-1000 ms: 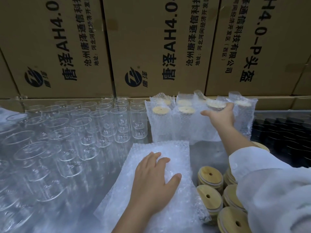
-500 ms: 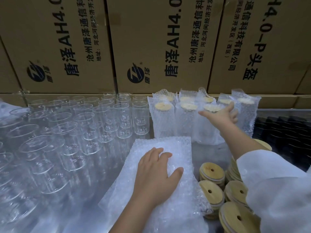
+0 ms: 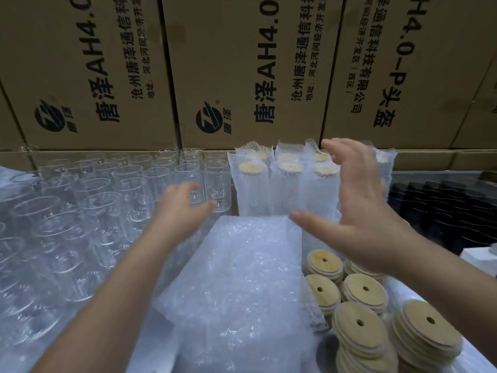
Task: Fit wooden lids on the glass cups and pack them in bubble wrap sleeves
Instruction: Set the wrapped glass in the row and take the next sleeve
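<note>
1. Stacks of round wooden lids [image 3: 363, 329], each with a hole in the middle, stand at the lower right. They are just beside a flat pile of bubble wrap sleeves [image 3: 242, 278].
2. The right hand [image 3: 360, 216] hangs in the air above the lids with fingers spread wide and thumb out, holding nothing.
3. The left hand [image 3: 183, 208] is stretched out over the glass cups [image 3: 80, 224]. Its fingers are loose and blurred, and it grips nothing.
4. The glass cups stand upright in close rows on the left, mouths up, without lids.
5. Behind the sleeve pile stand the wrapped cups [image 3: 285, 189], each upright in its own sleeve with a wooden lid on top.
6. Printed cardboard boxes [image 3: 242, 63] form a wall at the back.
</note>
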